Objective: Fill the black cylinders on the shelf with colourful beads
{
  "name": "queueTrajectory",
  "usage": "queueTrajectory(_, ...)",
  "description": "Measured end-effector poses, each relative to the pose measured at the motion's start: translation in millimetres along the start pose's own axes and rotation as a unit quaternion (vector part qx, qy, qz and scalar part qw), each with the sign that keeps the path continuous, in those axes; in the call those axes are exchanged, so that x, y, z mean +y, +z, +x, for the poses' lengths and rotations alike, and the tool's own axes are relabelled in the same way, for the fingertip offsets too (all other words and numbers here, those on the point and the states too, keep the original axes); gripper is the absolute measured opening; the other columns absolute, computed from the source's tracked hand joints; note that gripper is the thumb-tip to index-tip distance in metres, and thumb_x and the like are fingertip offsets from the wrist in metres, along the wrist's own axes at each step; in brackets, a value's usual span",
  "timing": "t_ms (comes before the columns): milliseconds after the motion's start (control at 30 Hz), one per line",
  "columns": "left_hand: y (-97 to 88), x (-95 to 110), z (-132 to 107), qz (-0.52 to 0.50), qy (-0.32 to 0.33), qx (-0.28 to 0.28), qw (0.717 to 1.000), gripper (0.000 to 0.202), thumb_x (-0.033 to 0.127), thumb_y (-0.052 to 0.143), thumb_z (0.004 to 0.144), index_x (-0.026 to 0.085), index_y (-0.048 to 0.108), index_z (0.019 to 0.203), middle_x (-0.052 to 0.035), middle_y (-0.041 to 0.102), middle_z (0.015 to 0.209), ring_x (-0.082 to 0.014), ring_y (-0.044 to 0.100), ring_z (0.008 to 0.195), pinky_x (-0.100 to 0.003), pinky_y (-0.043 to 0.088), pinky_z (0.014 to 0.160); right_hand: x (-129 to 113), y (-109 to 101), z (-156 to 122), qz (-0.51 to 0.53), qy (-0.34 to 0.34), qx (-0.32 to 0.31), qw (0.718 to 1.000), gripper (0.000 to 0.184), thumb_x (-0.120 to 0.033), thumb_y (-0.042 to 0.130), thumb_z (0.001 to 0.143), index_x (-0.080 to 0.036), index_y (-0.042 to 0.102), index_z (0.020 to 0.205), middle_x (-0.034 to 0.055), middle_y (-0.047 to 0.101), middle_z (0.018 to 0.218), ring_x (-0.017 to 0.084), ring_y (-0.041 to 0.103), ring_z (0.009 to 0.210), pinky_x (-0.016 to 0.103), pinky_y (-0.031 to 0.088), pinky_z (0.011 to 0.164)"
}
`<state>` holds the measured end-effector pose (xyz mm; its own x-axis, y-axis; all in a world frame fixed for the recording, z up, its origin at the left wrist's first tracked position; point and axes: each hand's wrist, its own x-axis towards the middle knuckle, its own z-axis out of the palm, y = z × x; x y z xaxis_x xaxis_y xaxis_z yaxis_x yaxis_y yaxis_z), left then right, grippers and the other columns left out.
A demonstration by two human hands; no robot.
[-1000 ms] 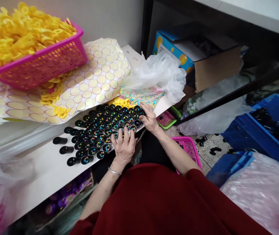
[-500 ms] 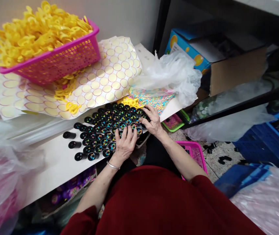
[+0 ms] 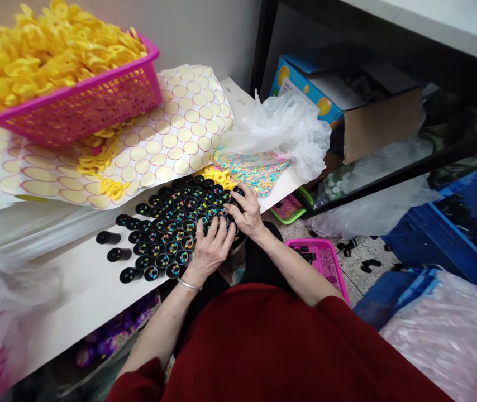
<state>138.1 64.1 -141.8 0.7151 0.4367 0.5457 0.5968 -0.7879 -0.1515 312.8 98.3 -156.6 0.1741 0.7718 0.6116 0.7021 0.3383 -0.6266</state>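
Note:
Packed together on the white tabletop stand several small black cylindrical cups (image 3: 162,261), many with tiny coloured beads inside. My left hand (image 3: 212,248), a bangle at its wrist, lies over the near right edge of the group with its fingers spread and touching the cups. At the right end, my right hand (image 3: 247,215) rests against the cups, thumb and fingers apart. The cups under both hands are partly hidden. Just behind them are small yellow ring-shaped pieces (image 3: 220,176) and a clear plastic bag (image 3: 297,131) beside a heap of pastel beads (image 3: 259,170).
A pink basket (image 3: 96,100) heaped with yellow ring pieces stands on sheets of oval stickers (image 3: 175,137). To the right are an open cardboard box (image 3: 381,125), a blue crate (image 3: 418,223) and a pink basket (image 3: 326,259) on the floor. Black pieces (image 3: 370,265) lie scattered there.
The camera view has shifted, so the surroundings appear farther left. My hands are slightly closer together, both still at the right part of the cup group.

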Motion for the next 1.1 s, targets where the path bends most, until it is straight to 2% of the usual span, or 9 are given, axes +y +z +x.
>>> queueTrajectory(133,1.2,-3,-2,-0.003,0.004,0.018,1.000,0.037,0.028,0.060,0.091,0.016,0.061,0.127,-0.0200,0.068,0.121,-0.0308,0.062,0.117,-0.059,0.025,0.114,-3,3,-2,-0.010,0.006,0.001,1.000,0.033,-0.043,0.059,0.090,-0.018,0.071,0.108,0.0163,0.059,0.129,0.028,0.053,0.121,0.051,0.046,0.102)
queueTrajectory(300,-7.2,-14,-5,0.025,0.022,0.024,0.999,0.033,0.028,0.064,0.089,0.015,0.064,0.119,-0.0180,0.070,0.117,-0.0288,0.064,0.111,-0.056,0.028,0.113,-8,6,-6,-0.012,0.011,0.005,1.000,0.034,-0.044,0.058,0.090,-0.017,0.071,0.107,0.0166,0.059,0.128,0.028,0.052,0.123,0.051,0.046,0.103)
queueTrajectory(567,-18.0,-33,-14,0.015,0.054,0.007,0.998,0.037,0.028,0.065,0.088,0.016,0.062,0.122,-0.0179,0.069,0.119,-0.0278,0.064,0.112,-0.056,0.031,0.113,-21,11,-9,-0.006,0.053,-0.014,0.998,0.033,-0.043,0.060,0.090,-0.019,0.071,0.109,0.0164,0.057,0.132,0.029,0.050,0.125,0.051,0.045,0.106)
queueTrajectory(833,-17.0,-46,-34,-0.056,0.026,-0.012,0.998,0.045,0.027,0.065,0.088,0.023,0.057,0.132,-0.0159,0.068,0.122,-0.0286,0.062,0.117,-0.057,0.032,0.112,-34,16,-12,-0.013,0.063,-0.025,0.998,0.031,-0.040,0.061,0.089,-0.020,0.070,0.110,0.0156,0.057,0.133,0.029,0.050,0.127,0.052,0.043,0.108)
queueTrajectory(1100,-20.1,-53,-41,-0.047,0.020,0.019,0.999,0.042,0.027,0.066,0.086,0.023,0.059,0.128,-0.0151,0.070,0.119,-0.0274,0.063,0.113,-0.055,0.036,0.109,-41,25,-17,-0.013,0.040,-0.009,0.999,0.037,-0.045,0.057,0.092,-0.016,0.066,0.113,0.0185,0.056,0.133,0.029,0.049,0.129,0.050,0.044,0.108)
